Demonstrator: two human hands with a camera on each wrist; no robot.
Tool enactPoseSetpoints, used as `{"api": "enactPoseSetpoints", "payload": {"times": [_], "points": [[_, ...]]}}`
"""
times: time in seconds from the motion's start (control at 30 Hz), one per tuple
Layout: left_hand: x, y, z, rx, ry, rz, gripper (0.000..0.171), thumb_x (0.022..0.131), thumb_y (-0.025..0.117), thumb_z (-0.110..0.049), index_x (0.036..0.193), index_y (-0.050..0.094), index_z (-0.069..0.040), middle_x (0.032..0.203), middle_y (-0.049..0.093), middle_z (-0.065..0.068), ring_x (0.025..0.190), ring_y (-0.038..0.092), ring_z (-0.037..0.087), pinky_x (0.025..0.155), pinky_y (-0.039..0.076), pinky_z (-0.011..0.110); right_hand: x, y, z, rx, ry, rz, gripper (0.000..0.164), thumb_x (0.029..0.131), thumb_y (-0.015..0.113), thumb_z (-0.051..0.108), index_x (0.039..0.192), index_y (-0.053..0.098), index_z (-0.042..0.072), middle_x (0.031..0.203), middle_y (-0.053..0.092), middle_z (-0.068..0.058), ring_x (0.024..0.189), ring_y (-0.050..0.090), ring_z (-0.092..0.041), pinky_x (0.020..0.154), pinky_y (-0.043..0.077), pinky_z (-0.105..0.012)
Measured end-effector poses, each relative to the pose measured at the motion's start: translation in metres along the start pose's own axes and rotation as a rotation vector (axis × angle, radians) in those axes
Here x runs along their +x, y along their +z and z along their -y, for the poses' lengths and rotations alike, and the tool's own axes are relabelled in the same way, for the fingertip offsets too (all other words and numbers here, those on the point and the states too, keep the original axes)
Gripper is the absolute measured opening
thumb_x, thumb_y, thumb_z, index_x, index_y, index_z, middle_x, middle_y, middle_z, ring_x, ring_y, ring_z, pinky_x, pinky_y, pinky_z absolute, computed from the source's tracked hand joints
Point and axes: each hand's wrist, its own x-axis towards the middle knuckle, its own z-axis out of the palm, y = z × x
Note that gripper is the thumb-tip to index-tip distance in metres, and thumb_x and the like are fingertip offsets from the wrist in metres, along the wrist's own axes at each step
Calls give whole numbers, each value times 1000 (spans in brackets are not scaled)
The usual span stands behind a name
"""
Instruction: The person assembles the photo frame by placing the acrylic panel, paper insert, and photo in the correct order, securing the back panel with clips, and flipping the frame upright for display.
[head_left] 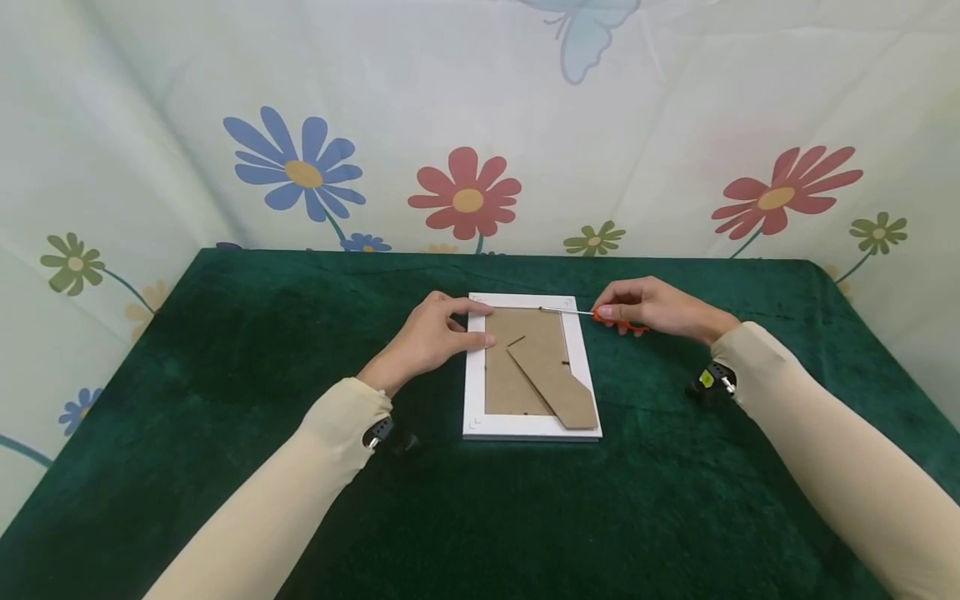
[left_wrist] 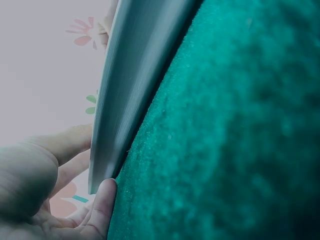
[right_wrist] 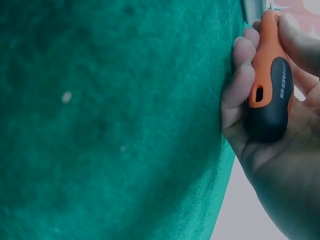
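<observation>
Picture frame (head_left: 475,383), one, is laid back upward on green cloth (head_left: 420,517) between two hands. Its left edge is gripped by the left hand (head_left: 429,332); one orange-and-black screwdriver (right_wrist: 268,55) is gripped by the right hand (head_left: 656,307) beside the right edge, its shaft extended over one backing board (head_left: 506,387) bearing one stand (head_left: 573,402).

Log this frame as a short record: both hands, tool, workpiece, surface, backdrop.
Left hand: thumb and index finger on the frame's left border
Right hand: grips the screwdriver
Screwdriver: orange-and-black handle; tip at the backing's upper edge, contact unclear
Picture frame: white, back facing up
Backing: brown board
Stand flap: brown, slanted, overlapping the lower right border
Surface: green cloth
Backdrop: floral sheet
</observation>
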Motion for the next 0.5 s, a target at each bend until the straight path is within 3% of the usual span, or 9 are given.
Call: {"api": "enactPoseSetpoints", "payload": {"times": [0.5], "points": [[-1, -1, -2, 5, -7, 2, 52, 94, 84, -31, 143, 69, -20, 126, 52, 13, 101, 63, 27, 83, 57, 39, -2, 2, 3, 15, 11, -9, 28, 110, 61, 29, 126, 70, 8, 111, 70, -11, 95, 61, -30, 78, 53, -37]]}}
